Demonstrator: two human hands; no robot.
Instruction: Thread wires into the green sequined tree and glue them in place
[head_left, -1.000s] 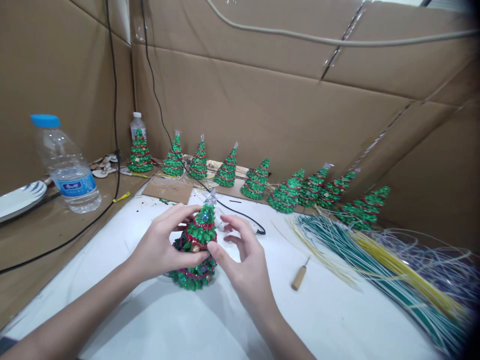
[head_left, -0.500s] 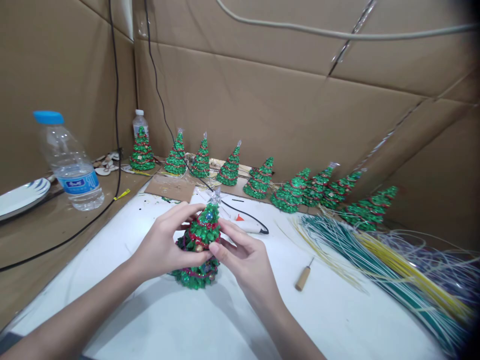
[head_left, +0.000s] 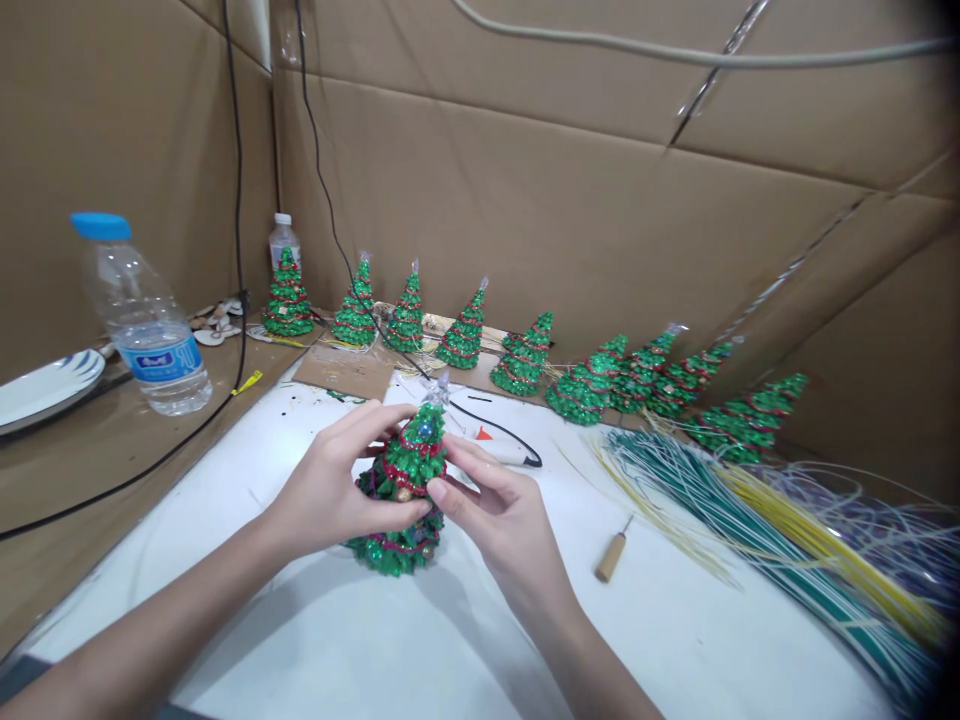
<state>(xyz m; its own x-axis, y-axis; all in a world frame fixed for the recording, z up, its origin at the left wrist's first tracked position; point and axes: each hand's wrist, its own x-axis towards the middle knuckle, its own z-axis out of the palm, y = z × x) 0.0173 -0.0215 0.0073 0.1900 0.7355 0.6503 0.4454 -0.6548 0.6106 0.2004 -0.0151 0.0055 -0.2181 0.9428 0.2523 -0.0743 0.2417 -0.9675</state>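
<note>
A small green glittery Christmas tree (head_left: pixel 403 500) with red trim and a blue bead near its top stands on the white table (head_left: pixel 675 620). My left hand (head_left: pixel 330 492) wraps around its left side, thumb and fingers pinching the middle tiers. On the other side, my right hand (head_left: pixel 501 510) presses its thumb and fingers against the same tiers. Both hands are closed on the tree.
A row of several similar green trees (head_left: pixel 525 352) lines the cardboard back wall. A wooden-handled awl (head_left: pixel 612 553) lies right of my hands. Bundled coloured strips (head_left: pixel 757 520) fan out at the right. A water bottle (head_left: pixel 142 315), a plate (head_left: pixel 45 380) and black cables (head_left: pixel 495 435) sit left and behind.
My right hand, spread apart from the tree a second ago, has closed in and now grips its right side. The left hand has kept its hold.
</note>
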